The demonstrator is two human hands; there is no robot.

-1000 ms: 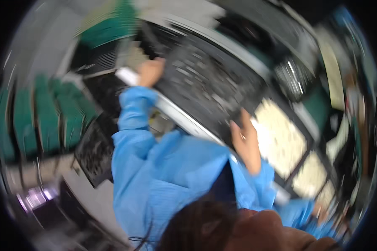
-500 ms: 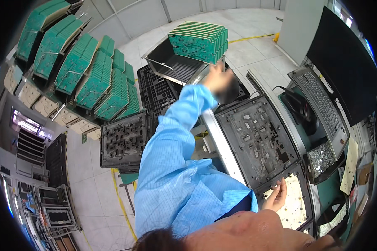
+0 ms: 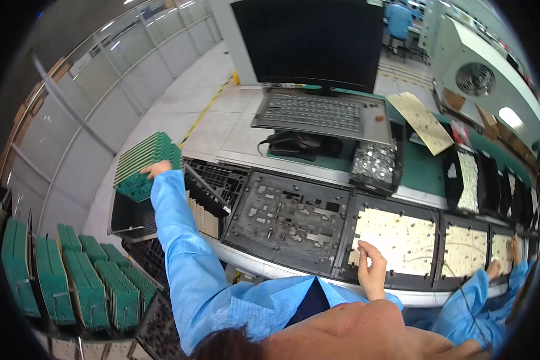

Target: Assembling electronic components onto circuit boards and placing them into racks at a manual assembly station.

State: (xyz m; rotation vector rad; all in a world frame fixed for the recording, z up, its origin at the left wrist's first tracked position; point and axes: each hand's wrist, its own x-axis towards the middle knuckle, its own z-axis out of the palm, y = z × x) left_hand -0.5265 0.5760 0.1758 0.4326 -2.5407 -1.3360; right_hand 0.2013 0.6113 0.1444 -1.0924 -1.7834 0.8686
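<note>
At the left, my left hand [image 3: 157, 169] reaches onto the near upper edge of a stack of green circuit boards [image 3: 141, 157], its fingers closed over a board's edge. The boards stand on edge in a dark open box [image 3: 132, 217]. My right hand [image 3: 373, 271] hovers at the near edge of a cream-coloured circuit board [image 3: 399, 237] lying in a black carrier tray [image 3: 349, 271]. Its fingers are loosely bent and apart, with nothing seen between them. Between my hands lies a black carrier tray with cut-outs [image 3: 288, 219], holding no board.
Beyond the trays stand a keyboard [image 3: 312, 113], a dark monitor [image 3: 309, 45] and a bin of small shiny parts [image 3: 373, 165]. Racked green boards [image 3: 60, 282] fill the lower left. At the right, a co-worker's hands [image 3: 493, 270] touch trays farther along the line.
The view has swung to the right, bringing in more trays and the co-worker. My left hand has moved from the box's near side onto the boards; my right stays by the cream board.
</note>
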